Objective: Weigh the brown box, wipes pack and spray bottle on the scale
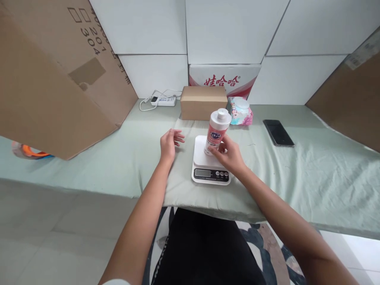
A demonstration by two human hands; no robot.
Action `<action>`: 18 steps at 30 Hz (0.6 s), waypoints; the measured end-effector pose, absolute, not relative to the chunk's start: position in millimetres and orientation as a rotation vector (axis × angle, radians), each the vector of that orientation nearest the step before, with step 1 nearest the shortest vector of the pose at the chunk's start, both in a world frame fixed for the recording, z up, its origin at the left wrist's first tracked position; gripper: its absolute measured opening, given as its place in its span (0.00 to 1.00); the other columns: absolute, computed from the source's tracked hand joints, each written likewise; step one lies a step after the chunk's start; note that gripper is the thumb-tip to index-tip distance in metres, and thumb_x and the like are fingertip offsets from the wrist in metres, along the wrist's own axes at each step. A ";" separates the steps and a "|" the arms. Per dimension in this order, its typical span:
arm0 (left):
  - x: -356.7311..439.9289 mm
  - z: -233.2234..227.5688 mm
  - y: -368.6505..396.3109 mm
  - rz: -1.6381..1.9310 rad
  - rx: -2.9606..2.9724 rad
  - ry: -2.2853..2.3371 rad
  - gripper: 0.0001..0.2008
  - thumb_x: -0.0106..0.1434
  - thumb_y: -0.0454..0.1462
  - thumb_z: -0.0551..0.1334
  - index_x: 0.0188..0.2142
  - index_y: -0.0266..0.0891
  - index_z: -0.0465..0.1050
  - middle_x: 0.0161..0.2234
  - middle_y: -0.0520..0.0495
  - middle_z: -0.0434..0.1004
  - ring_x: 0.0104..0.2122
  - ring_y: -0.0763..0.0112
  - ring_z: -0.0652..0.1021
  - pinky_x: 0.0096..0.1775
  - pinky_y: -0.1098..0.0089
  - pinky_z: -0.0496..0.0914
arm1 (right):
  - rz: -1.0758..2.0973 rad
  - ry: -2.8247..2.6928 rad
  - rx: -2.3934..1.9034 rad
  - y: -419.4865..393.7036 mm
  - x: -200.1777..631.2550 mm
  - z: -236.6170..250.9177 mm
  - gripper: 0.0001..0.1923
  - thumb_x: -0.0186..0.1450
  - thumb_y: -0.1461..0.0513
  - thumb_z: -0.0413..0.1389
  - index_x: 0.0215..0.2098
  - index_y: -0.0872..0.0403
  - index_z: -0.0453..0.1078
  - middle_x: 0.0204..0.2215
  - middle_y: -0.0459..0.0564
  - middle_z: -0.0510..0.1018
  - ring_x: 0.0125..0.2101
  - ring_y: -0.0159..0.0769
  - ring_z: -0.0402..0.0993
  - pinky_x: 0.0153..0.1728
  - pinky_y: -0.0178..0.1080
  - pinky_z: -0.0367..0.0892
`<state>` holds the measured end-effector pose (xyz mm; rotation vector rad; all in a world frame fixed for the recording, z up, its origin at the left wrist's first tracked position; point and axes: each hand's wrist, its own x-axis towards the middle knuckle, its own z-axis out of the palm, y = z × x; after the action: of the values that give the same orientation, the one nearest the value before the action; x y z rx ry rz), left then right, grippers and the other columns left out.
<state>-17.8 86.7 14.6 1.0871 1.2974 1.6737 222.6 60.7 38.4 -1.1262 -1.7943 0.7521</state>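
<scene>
The right hand (230,154) holds a white bottle with a pink label (217,131) near its lower part, the fingers wrapped around it, and the bottle stands upright on the white platform of a small kitchen scale (208,174) — the grip low on the body leaves the cap free and keeps the bottle steady on the plate. The left hand (170,143) rests on the green cloth (118,158) just left of the scale, fingers loosely apart and holding nothing; it touches neither the scale nor the bottle. The scale sits near the front edge of the table, its display and buttons turned toward the person, so it is easy to read, though the digits are too small to tell. Behind it a closed cardboard box (203,103) and a pack of wipes (241,111) stand near, so room backward is short. To the right the cloth is open up to a dark phone (278,133); to the left there is free cloth until a large tilted carton (53,75) — its lower edge hangs over the table there.
</scene>
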 end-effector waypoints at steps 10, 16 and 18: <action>-20.3 16.8 86.4 1.680 1.052 1.327 0.26 0.66 0.59 0.58 0.35 0.39 0.78 0.30 0.43 0.83 0.25 0.69 0.81 0.26 0.71 0.66 | 0.697 -1.801 -1.154 58.8 222.5 40.4 0.21 0.65 0.45 0.65 0.48 0.48 0.72 0.29 0.45 0.76 0.23 0.34 0.65 0.25 0.39 0.62; -21.7 15.9 87.1 1.699 1.052 1.316 0.26 0.66 0.59 0.58 0.36 0.39 0.79 0.30 0.43 0.83 0.25 0.69 0.80 0.26 0.71 0.66 | 0.682 -1.645 -1.081 52.9 232.7 37.4 0.34 0.72 0.38 0.52 0.69 0.43 0.62 0.57 0.54 0.78 0.24 0.33 0.67 0.32 0.45 0.70; -22.4 15.2 88.1 1.702 1.046 1.312 0.26 0.66 0.59 0.58 0.36 0.38 0.79 0.29 0.43 0.83 0.25 0.69 0.80 0.25 0.71 0.66 | 0.589 -1.598 -1.050 52.0 237.9 37.6 0.34 0.74 0.38 0.48 0.72 0.41 0.60 0.60 0.54 0.77 0.25 0.33 0.67 0.38 0.48 0.72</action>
<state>-22.4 88.1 15.2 1.0461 1.3119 1.7017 237.9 52.0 37.6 -1.0502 -1.5984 0.5887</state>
